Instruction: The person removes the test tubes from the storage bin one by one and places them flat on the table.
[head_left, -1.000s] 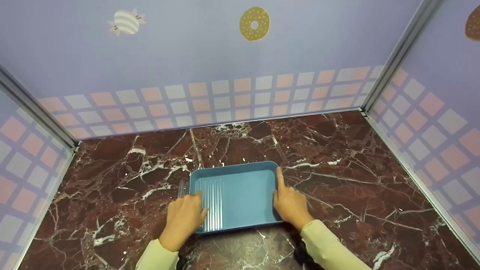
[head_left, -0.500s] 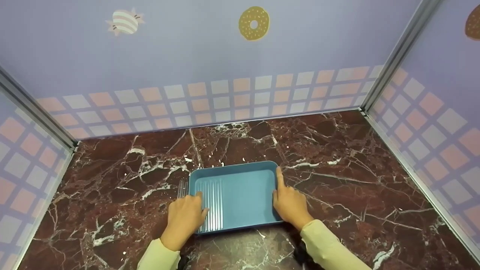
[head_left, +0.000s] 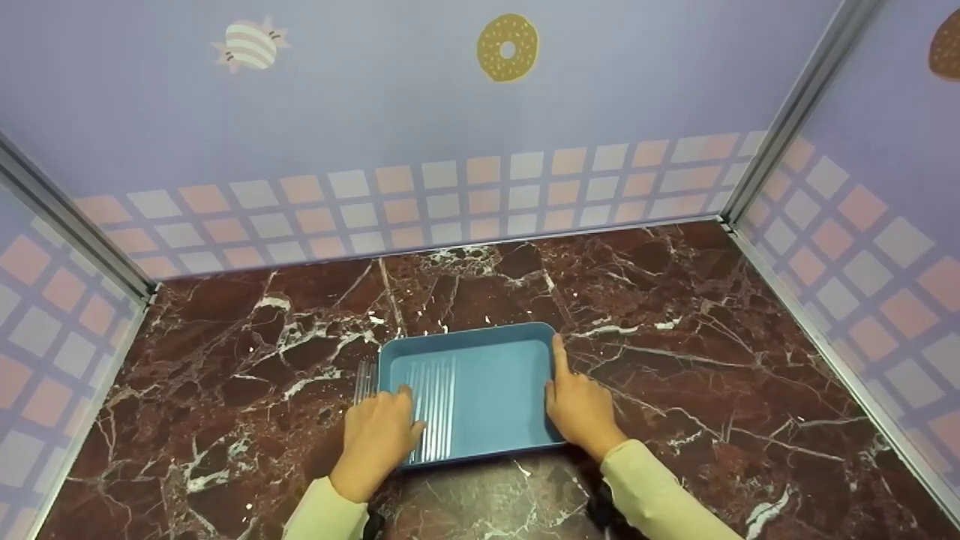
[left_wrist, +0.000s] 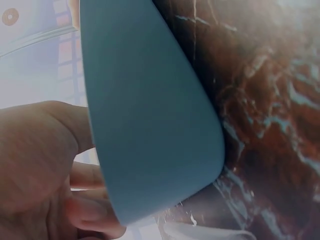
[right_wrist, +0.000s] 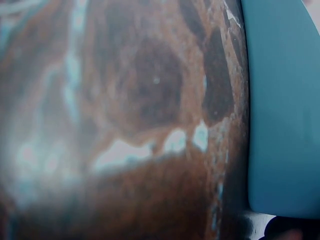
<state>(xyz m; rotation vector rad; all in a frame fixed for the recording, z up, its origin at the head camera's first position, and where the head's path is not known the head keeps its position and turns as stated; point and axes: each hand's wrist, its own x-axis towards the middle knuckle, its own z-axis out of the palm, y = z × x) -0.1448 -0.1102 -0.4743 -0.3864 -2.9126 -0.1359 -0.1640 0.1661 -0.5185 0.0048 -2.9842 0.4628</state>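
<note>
A shallow blue rectangular tray (head_left: pixel 499 405) stands on the marbled top. Across its left part lies a clear ribbed plastic piece (head_left: pixel 439 412), with shiny ridges running front to back. My left hand (head_left: pixel 379 439) reaches over the left rim with curled fingers and holds this piece; its fingertips are partly hidden. In the left wrist view, that hand (left_wrist: pixel 45 160) shows beyond the tray's outer wall (left_wrist: pixel 150 125). My right hand (head_left: pixel 583 412) grips the tray's right side, index finger straight along the rim. The right wrist view shows mostly the tray's wall (right_wrist: pixel 285 110).
More clear ridged plastic (head_left: pixel 365 379) sticks out beyond the tray's left rim; whether it joins the piece inside I cannot tell. Small white flecks (head_left: pixel 376 319) dot the dark red marbled surface (head_left: pixel 697 390). Patterned panels (head_left: pixel 360 112) enclose the back and both sides.
My left hand has shifted slightly to the right, and the ribbed piece's right edge has moved right with it. The tray and my right hand have stayed in place.
</note>
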